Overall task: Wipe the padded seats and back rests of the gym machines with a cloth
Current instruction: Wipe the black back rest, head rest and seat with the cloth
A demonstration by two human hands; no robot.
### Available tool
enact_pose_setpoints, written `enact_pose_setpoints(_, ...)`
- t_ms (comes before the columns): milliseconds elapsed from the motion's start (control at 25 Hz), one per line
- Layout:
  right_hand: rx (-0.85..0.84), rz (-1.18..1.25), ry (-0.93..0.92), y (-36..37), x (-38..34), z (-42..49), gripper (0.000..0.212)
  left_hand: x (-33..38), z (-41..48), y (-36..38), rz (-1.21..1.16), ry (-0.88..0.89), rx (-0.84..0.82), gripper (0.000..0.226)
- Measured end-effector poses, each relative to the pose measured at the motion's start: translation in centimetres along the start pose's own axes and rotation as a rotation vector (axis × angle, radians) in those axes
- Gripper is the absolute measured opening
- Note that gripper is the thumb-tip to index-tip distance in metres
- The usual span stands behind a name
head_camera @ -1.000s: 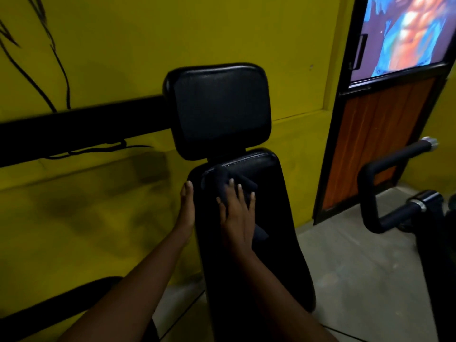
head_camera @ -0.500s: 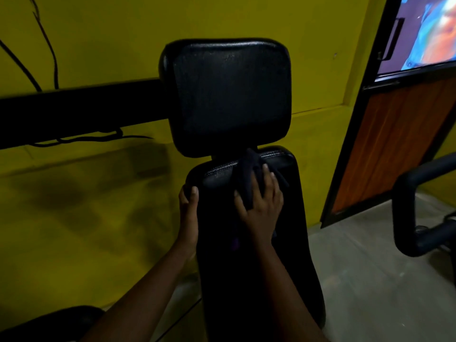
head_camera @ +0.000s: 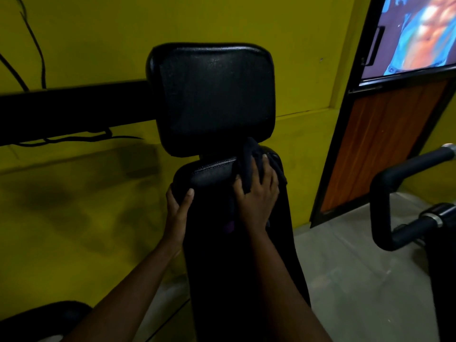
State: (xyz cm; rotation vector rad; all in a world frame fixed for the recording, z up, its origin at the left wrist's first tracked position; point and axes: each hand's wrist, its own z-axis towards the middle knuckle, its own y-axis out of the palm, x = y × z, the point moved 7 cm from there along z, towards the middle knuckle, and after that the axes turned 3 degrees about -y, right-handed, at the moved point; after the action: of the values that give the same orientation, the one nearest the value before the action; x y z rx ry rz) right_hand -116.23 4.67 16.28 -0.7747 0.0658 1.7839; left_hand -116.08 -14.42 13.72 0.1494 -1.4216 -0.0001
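Fronting a yellow wall (head_camera: 98, 33): black back rest (head_camera: 212, 175), cloth (head_camera: 248, 164), grey floor (head_camera: 345, 280).

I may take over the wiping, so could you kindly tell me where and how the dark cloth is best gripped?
Probably the bunched fold of the cloth that stands up at the top right corner of the back rest, just below the head pad. Come from the front, as the right hand does, fingers over the fold: the head pad crowds it from above.

Head camera looks forward and down, close to the back rest (head_camera: 214, 243).
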Motion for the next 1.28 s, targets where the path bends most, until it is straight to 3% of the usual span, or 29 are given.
enact_pose_setpoints(80,0.06,0.054,0.231,0.0,2.5,-1.8,0.055,-0.1,0.2,-0.3,0.035,0.003,-0.016,0.071)
enact_pose_setpoints(160,0.11,0.164,0.577,0.4,4.4,-4.6,0.063,-0.4,0.3,-0.5,0.088,-0.015,-0.032,0.09)
enact_pose_setpoints(240,0.109,0.179,0.727,0.7,2.8,-7.1,0.068,-0.7,0.2,-0.5,0.116,-0.01,-0.01,0.092)
enact_pose_setpoints(440,-0.122,0.168,0.145,2.1,-4.9,-12.5,0.06,-4.7,-2.5,-0.9,0.102,-0.03,0.06,0.092)
enact_pose_setpoints(520,-0.12,0.163,0.151,2.7,-1.7,-15.0,0.06,-8.0,-4.3,-1.5,0.118,-0.082,0.105,0.086)
enact_pose_setpoints(680,-0.048,0.062,0.369,2.8,6.8,-21.2,0.056,-13.3,-7.3,-2.1,0.123,-0.175,0.102,0.055)
enact_pose_setpoints(840,-0.019,0.128,0.654,2.1,10.8,-23.7,0.055,-16.2,-8.0,-2.9,0.11,-0.251,0.057,0.059)
enact_pose_setpoints(880,-0.02,0.126,0.653,1.9,10.1,-23.1,0.056,-16.3,-7.9,-2.9,0.104,-0.257,0.065,0.07)
enact_pose_setpoints(960,-0.089,0.094,0.396,1.6,6.2,-20.2,0.059,-16.6,-7.7,-2.9,0.086,-0.273,0.091,0.078)
enact_pose_setpoints(1080,-0.193,0.057,-0.005,2.0,1.6,-15.3,0.054,-17.0,-7.6,-2.9,0.026,-0.287,0.113,0.06)
enact_pose_setpoints(1200,-0.098,0.046,-0.024,2.0,3.5,-12.2,0.054,-17.2,-7.5,-3.1,0.043,-0.246,0.071,0.064)
enact_pose_setpoints(1280,-0.014,0.045,0.131,2.0,7.1,-13.2,0.056,-17.8,-7.7,-3.4,0.059,-0.246,0.036,0.089)
